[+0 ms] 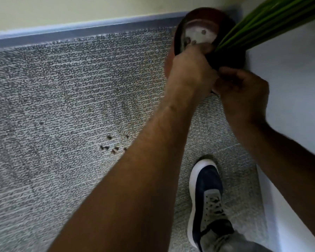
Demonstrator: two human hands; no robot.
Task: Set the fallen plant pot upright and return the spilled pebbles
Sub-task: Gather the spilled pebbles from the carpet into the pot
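Note:
A dark brown plant pot (204,15) stands in the corner at the upper right, with long green leaves (273,20) rising to the right. A pale surface with a few dark pebbles shows inside the pot. My left hand (191,68) reaches over the near rim into the pot, its fingertips hidden. My right hand (244,95) grips the pot's near rim from the right. Several small dark pebbles (113,147) lie scattered on the grey carpet, left of my left forearm.
Grey carpet (62,106) covers the floor. A blue-grey skirting (80,30) runs under the cream wall at the back. A white wall or panel (295,84) bounds the right side. My shoe (205,193) stands at the lower right.

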